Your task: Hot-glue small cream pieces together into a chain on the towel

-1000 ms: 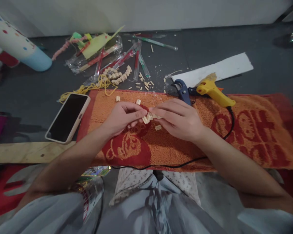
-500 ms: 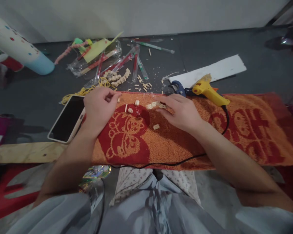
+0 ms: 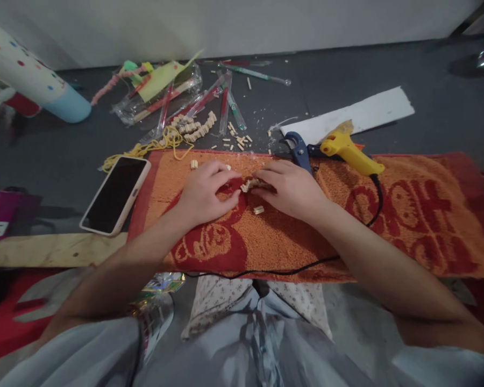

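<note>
On an orange and red towel (image 3: 282, 236), my right hand (image 3: 292, 188) has its thumb and fingers closed around a curved strip of short wooden stick pieces (image 3: 248, 185). The fingers hide the strip's right part. My left hand (image 3: 210, 193) is just left of the strip's free end, fingers and thumb curved and apart, with nothing visible between them. One small bundle of wooden pieces (image 3: 258, 210) lies below the strip, and another (image 3: 194, 164) is up and left of my left hand. A pale piece (image 3: 228, 167) shows partly behind the left fingers.
A yellow glue gun (image 3: 349, 153) and a blue-handled cutting tool (image 3: 300, 152) lie right of my hands, by a white board (image 3: 355, 115). Its black cord crosses the towel. A phone (image 3: 115, 196), yellow string (image 3: 137, 153), more joined wooden strips (image 3: 204, 128) and plastic-wrapped sticks lie left and behind.
My left hand has moved right from the towel's upper left toward the strip, its fingers spreading from a pinch. A small bundle shows where it was. The strip has turned slightly in my right hand.
</note>
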Available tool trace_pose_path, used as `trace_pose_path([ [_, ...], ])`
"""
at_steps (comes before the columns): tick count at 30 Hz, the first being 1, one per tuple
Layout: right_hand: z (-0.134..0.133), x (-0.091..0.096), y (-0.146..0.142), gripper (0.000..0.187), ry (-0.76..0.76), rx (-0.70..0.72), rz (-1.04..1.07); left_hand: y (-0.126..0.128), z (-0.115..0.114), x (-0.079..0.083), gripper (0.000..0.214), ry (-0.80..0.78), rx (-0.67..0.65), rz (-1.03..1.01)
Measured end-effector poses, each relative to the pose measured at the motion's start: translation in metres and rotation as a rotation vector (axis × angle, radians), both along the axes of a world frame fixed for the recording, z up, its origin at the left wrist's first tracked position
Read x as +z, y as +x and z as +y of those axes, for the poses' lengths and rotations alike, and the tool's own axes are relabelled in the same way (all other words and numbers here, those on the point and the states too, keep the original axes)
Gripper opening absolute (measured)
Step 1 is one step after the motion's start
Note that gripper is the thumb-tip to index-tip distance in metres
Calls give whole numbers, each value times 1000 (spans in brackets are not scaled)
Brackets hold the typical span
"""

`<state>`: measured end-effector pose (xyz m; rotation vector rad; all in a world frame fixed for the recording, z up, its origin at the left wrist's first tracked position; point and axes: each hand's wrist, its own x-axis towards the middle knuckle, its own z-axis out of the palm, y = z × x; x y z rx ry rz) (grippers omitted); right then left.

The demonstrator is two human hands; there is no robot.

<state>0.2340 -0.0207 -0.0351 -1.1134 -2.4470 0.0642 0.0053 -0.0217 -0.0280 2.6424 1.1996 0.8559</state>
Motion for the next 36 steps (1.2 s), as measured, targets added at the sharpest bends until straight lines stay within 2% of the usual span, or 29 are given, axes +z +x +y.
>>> trace_pose_path([
  [7,2,-2,0,16,-71,19,77,3,5,-8,18,-52,1,44],
  [13,0,0,-2,15,16,20,155,3,2,-4,13,34,-17,-37],
  [19,-4,2,-3,16,31,27,204,5,-3,2,12,48,11,-37],
  [27,-6,2,-5,17,144,29,209,5,-5,0,11,71,17,-59],
  [30,-6,4,-5,17,194,47,211,5,-6,0,8,85,-20,-92],
  [36,-6,5,-4,18,144,60,218,5,-7,0,7,80,-75,-166],
])
